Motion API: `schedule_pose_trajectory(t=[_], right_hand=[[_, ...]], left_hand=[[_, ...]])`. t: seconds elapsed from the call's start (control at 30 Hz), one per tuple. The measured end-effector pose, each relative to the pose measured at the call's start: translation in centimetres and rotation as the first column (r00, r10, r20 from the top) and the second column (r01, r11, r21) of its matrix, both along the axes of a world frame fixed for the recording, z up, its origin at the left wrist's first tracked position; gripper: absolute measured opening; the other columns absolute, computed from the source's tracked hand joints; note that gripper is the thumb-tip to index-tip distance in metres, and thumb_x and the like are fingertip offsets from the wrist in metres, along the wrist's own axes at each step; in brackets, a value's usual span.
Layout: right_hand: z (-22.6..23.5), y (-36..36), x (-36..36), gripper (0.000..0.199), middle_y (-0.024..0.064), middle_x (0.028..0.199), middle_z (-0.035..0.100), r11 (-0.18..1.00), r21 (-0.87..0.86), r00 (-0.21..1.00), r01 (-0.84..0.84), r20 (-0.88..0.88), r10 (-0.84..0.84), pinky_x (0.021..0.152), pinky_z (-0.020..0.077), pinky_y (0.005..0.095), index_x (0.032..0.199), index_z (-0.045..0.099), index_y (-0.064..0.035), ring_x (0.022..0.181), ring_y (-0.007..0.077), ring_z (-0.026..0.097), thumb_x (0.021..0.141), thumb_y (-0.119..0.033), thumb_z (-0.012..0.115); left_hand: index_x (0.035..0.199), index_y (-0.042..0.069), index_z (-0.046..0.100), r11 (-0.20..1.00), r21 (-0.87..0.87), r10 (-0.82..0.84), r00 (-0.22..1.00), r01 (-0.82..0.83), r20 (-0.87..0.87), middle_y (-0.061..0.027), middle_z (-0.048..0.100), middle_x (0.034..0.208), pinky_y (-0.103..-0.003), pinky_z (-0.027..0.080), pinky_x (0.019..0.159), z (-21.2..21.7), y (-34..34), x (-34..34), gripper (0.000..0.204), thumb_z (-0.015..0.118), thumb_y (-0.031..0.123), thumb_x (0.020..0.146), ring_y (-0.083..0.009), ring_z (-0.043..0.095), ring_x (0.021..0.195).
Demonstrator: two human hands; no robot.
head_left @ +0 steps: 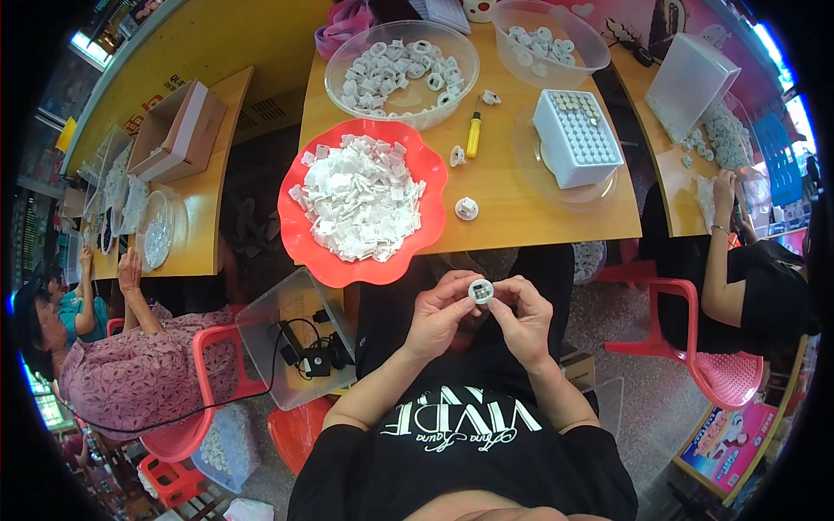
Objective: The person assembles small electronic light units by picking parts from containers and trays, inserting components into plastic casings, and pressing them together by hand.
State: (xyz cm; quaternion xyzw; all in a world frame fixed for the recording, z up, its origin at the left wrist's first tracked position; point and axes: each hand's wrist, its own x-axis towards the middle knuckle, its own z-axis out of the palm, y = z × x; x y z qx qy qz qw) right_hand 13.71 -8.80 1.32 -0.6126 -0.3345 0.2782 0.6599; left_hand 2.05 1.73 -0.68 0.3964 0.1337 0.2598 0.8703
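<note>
we see our left hand (440, 314) and right hand (524, 317) close above the lap, both pinching one small round white part (480, 291) between their fingertips. at eleven o'clock lies a red plate (306, 252) heaped with white pieces; beyond, at twelve, a yellow screwdriver (473, 136) and a clear bowl (340, 63) on the wooden table (521, 200).

Bright, even daylight fills the scene, strongest from the blown-out openings at 10 and 2 o'clock, so shadows on the yellow counter (512, 191) are soft and faint. The clear bowl (401, 74) at 12 o'clock carries small glints. Fisheye distortion bends straight edges toward the black rim, where detail smears and colour fringes.
</note>
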Motion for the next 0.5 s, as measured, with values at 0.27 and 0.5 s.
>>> schedule_pose_trajectory(t=[0.27,0.5], right_hand=[[0.9,0.4,-0.6,0.018,0.0066,0.078,0.060,0.999,-0.005,0.983,0.038,0.178,-0.036,0.059,0.0474,0.0219,0.091,0.063,0.0023,0.067,0.0105,0.060,0.076,0.011,0.064],[1.8,0.5,-1.0,0.018,0.0078,0.072,0.059,0.997,0.019,0.947,0.069,0.312,-0.071,0.056,0.0459,0.0248,0.086,0.064,0.0011,0.062,0.0149,0.059,0.071,0.012,0.065]], left_hand=[[0.107,-0.003,0.065,0.999,-0.015,0.044,0.994,-0.046,-0.104,-0.0097,0.057,0.109,-0.022,0.052,0.064,0.1,-0.1,-0.1,0.021,0.054,-0.004,0.090,-0.0146,0.062,0.082],[0.103,-0.003,0.067,0.988,0.143,0.064,0.998,-0.060,-0.028,-0.0109,0.059,0.104,-0.021,0.053,0.062,0.0,0.1,-0.2,0.022,0.053,-0.009,0.087,-0.0156,0.065,0.081]])
